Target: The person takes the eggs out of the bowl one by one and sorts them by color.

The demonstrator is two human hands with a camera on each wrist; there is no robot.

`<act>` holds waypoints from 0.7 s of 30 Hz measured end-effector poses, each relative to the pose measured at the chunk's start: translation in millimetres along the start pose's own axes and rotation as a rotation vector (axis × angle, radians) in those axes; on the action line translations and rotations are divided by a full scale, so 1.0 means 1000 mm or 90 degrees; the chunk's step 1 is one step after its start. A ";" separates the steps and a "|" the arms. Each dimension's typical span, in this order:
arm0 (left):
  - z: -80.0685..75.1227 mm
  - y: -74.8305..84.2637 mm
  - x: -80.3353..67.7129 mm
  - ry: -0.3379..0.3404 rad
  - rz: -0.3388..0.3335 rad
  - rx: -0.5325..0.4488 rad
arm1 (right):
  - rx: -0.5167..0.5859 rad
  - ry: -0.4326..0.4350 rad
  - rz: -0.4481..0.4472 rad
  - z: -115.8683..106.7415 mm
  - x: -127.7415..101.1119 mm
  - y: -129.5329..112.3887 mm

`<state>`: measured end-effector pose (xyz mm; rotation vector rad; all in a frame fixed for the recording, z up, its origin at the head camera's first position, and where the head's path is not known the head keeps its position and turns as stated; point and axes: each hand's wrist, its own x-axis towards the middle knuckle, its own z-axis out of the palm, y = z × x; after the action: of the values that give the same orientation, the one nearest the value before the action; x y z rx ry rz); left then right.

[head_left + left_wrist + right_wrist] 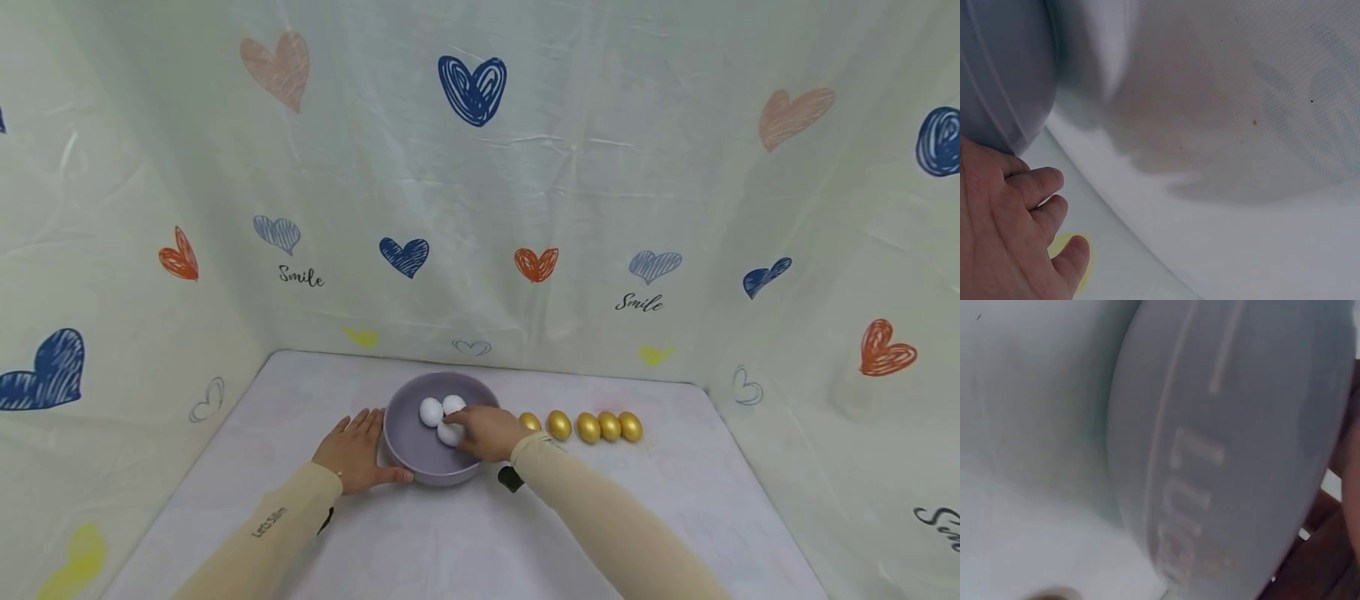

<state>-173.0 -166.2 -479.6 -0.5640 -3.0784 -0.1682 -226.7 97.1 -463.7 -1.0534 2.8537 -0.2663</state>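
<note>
Gently is how I would work here, because my right hand [489,429] has its fingers and thumb bent round the front white egg [451,435], near the middle of the purple bowl [441,478] on the tabletop [390,542]. How firm that pinch is, I cannot tell. My left hand [358,450] holds nothing; its fingers lie extended against the bowl's wall at nine o'clock, thumb spread towards seven, and should steady it. I would keep the fingertips from knocking the left white egg [431,412] at eleven o'clock and the rear white egg [453,404] at one. Fingers cover much of the front egg, so its long axis and narrow end stay unclear. Out at three o'clock, the golden eggs [588,428] lie with long axes roughly eleven to five.
</note>
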 end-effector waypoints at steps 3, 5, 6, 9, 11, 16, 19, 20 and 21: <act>0.001 -0.001 0.000 0.004 0.002 -0.001 | -0.012 0.000 0.010 0.005 0.005 -0.003; -0.001 -0.001 -0.001 0.004 0.002 -0.002 | -0.006 -0.004 0.019 0.007 0.007 -0.005; -0.002 -0.001 -0.001 0.003 0.002 -0.003 | 0.001 -0.006 0.023 0.007 0.008 -0.006; -0.004 0.001 0.000 -0.002 0.001 -0.003 | 0.030 -0.014 0.031 0.007 0.009 -0.008; -0.005 0.001 0.000 -0.004 0.000 0.000 | 0.047 -0.018 0.031 0.007 0.009 -0.008; -0.005 0.000 -0.001 -0.006 0.002 0.003 | 0.054 -0.036 0.014 0.006 0.008 -0.009; -0.004 0.000 0.000 -0.003 0.003 -0.001 | 0.049 -0.045 -0.001 0.005 0.008 -0.009; -0.004 0.000 0.000 -0.003 0.003 -0.002 | 0.048 -0.049 -0.003 0.005 0.008 -0.009; -0.003 -0.001 0.000 -0.004 0.002 -0.002 | 0.051 -0.054 -0.004 0.005 0.008 -0.009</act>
<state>-173.1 -167.2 -476.4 -0.5693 -3.0836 -0.1710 -225.9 84.2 -467.4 -1.0337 2.7405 -0.3244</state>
